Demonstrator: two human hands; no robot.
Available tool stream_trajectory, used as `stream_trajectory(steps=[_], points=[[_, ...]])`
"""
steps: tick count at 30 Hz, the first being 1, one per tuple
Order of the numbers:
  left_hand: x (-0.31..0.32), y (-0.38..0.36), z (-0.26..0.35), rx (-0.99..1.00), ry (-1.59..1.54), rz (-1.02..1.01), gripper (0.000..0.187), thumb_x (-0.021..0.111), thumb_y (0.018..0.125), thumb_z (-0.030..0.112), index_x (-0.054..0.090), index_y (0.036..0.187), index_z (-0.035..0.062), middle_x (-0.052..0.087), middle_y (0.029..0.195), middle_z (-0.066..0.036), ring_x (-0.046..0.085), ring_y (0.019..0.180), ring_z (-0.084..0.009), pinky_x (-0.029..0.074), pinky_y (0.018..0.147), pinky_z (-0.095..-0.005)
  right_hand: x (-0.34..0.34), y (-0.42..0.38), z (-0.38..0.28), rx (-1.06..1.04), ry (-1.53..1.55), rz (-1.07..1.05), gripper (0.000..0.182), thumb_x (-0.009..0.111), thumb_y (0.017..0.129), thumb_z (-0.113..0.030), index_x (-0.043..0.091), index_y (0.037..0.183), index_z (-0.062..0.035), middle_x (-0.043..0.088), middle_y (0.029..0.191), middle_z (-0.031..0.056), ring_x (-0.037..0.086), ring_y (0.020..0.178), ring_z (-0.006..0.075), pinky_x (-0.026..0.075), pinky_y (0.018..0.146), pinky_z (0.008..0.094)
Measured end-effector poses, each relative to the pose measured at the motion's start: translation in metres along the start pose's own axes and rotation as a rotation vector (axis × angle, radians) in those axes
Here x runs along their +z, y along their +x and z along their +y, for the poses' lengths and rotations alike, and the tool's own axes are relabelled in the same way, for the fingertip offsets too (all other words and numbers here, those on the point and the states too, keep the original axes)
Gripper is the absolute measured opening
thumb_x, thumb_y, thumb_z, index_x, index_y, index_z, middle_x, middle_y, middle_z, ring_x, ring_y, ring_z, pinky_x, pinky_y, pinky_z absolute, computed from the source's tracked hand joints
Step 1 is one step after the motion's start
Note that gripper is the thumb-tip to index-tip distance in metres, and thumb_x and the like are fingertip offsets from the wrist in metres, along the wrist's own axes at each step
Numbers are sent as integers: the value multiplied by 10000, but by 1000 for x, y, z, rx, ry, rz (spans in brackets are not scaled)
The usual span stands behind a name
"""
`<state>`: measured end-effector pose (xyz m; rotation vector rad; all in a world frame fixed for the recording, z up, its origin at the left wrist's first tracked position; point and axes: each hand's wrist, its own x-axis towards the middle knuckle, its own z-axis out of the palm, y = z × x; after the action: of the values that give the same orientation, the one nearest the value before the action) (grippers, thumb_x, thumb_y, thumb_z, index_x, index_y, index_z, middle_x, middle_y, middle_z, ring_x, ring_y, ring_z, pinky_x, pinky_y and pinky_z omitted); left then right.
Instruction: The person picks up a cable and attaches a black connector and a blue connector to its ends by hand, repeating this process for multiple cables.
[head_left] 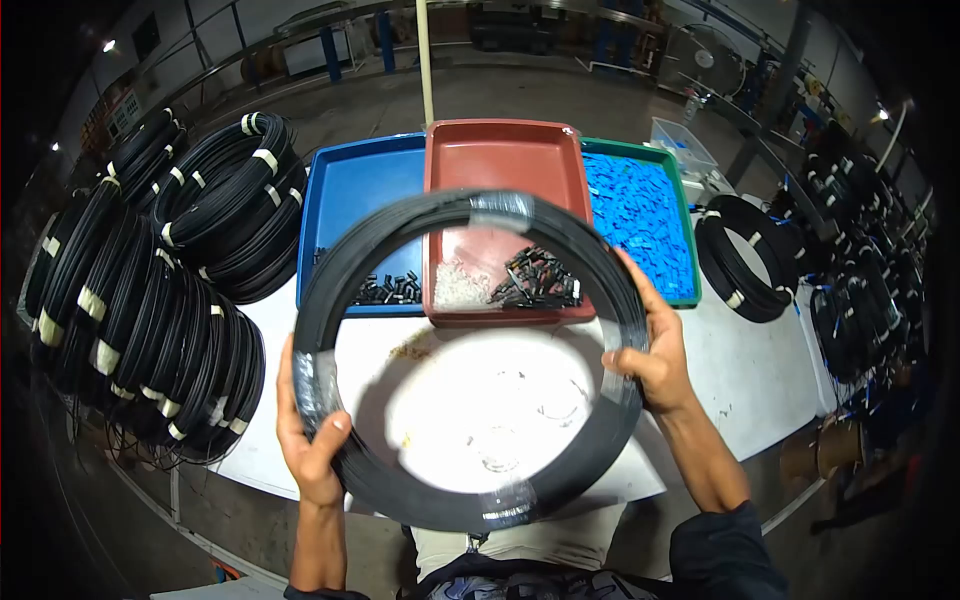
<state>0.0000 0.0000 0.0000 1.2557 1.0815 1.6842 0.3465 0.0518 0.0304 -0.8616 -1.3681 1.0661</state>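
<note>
Both hands were closed on one large black cable coil, held up flat over the bench in the middle of the frame. The left hand gripped the coil's lower left arc, thumb on the inner edge and fingers wrapped beneath, right at a band of clear wrap. The right hand held the right arc in the same way, thumb inside and fingers outside. Opposite holds like these would keep so wide and limp a ring from sagging or twisting, and the clear tape bands at the top, left, right and bottom seemed there to keep the turns together.

Through the ring's opening the white bench top showed, with a few small scraps lying on it. Just beyond the coil's upper arc sat three trays side by side, within easy reach: a blue tray left of centre with small black parts in its near corner, a red tray in the centre holding a clear heap and a clump of black clips, and a green tray to the right filled with blue pieces.

At the left of the frame many taped black coils stood on edge, leaning in rows. Another taped coil lay flat on the bench at the right, with more bundles at the far right edge, too dark to tell apart
</note>
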Motion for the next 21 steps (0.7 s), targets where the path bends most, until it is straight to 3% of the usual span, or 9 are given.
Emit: stream_trajectory(steps=[2,3,7,9,12,15,16,21], points=[[5,-6,-6,-11,-7,-35,912,698,774,118,293,1568,-76,488,1481,-202,529,1310,-246,361,1150,-350,-3,-12,10,54,9,29,996,594,596,73,350,1561,66,531,1482,149,511,1364,187,335,1161,293],[7,-54,-1,0,14,-32,905,683,767,95,299,1569,-69,503,1468,-197,538,1297,-239,375,1133,-338,-9,-60,4,50,-4,26,996,594,596,73,350,1561,66,531,1482,149,511,1364,187,335,1161,293],[3,-89,-15,-136,-2,-80,889,612,722,16,333,1563,-57,576,1335,-128,583,1054,-143,465,940,-253,-17,-105,25,129,42,95,976,588,596,87,376,1549,67,540,1475,145,530,1343,186,355,1146,290],[4,-93,-22,-206,12,-71,884,599,701,-3,361,1550,-58,598,1294,-124,598,993,-138,484,877,-241,-19,-118,35,174,75,128,971,574,594,114,386,1545,64,549,1465,143,550,1318,184,386,1122,286],[1,-95,-43,-134,68,-62,885,590,679,-24,384,1539,-53,621,1237,-116,599,897,-121,494,769,-227,-18,-127,38,242,122,168,973,556,588,148,394,1543,58,569,1440,135,575,1276,174,449,1052,271],[2,-98,-43,-251,37,-63,895,582,656,-38,398,1532,-54,613,1245,-124,601,921,-132,501,792,-244,-15,-132,45,314,107,199,969,548,584,163,406,1537,56,582,1424,129,588,1246,169,475,1016,263],[0,-99,-46,-281,35,-73,891,580,652,-37,404,1526,-59,586,1345,-157,610,1095,-186,488,950,-279,-15,-133,47,368,93,208,969,544,580,170,414,1533,54,586,1417,127,594,1232,168,483,1003,261],[-3,-101,-60,-223,106,-104,880,543,640,-111,424,1510,-61,522,1475,-188,538,1322,-252,395,1130,-327,-16,-146,68,428,142,244,968,547,577,200,432,1526,42,597,1399,120,608,1188,166,505,952,262]])
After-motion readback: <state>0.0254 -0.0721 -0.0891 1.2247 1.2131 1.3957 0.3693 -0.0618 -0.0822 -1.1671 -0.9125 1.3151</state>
